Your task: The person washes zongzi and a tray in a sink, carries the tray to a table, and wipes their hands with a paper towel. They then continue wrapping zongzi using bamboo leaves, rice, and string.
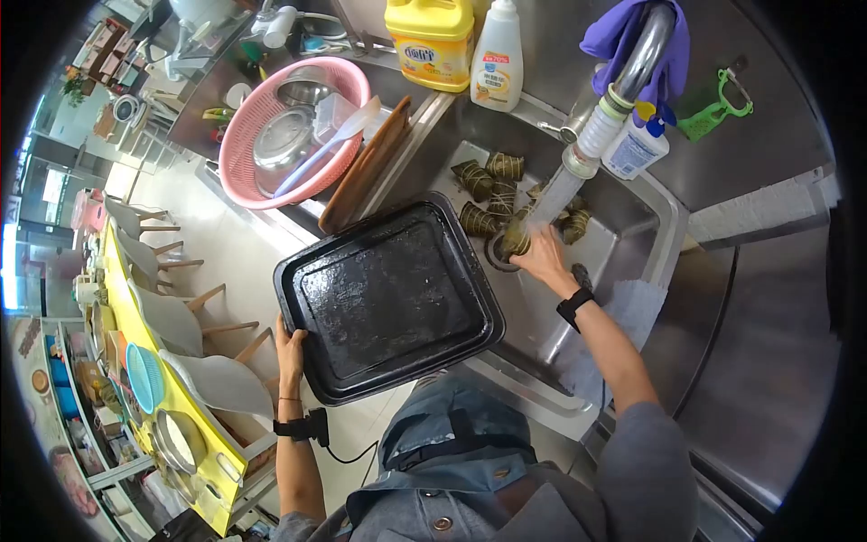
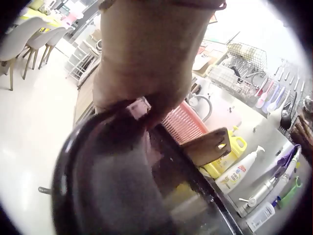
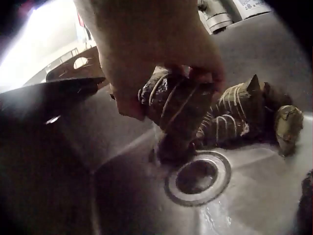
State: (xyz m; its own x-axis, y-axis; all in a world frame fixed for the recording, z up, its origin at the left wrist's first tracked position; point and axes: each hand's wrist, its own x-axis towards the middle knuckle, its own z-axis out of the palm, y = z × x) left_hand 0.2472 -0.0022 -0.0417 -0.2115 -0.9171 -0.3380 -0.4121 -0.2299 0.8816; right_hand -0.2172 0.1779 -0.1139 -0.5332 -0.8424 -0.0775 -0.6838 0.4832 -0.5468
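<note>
My left hand (image 1: 290,357) grips the near-left edge of a black rectangular baking tray (image 1: 379,289), which is wet inside and held tilted beside the sink. Down in the sink (image 1: 542,316), my right hand (image 1: 546,260) holds a leaf-wrapped, string-tied zongzi (image 3: 171,103), fingers and thumb around it. Water from the tap (image 1: 587,149) streams onto that hand. More zongzi (image 1: 472,179) lie on the sink floor around it, several of them toward the back. The drain (image 3: 198,178) shows just below the held zongzi in the right wrist view.
A pink basket (image 1: 239,154) with metal bowls stands left of the sink, a wooden board (image 1: 366,167) leaning beside it. Behind the sink are a yellow jug (image 1: 432,45) and a white pump bottle (image 1: 497,59). Purple gloves (image 1: 673,63) hang over the tap. A cloth (image 1: 623,330) covers the sink's right edge.
</note>
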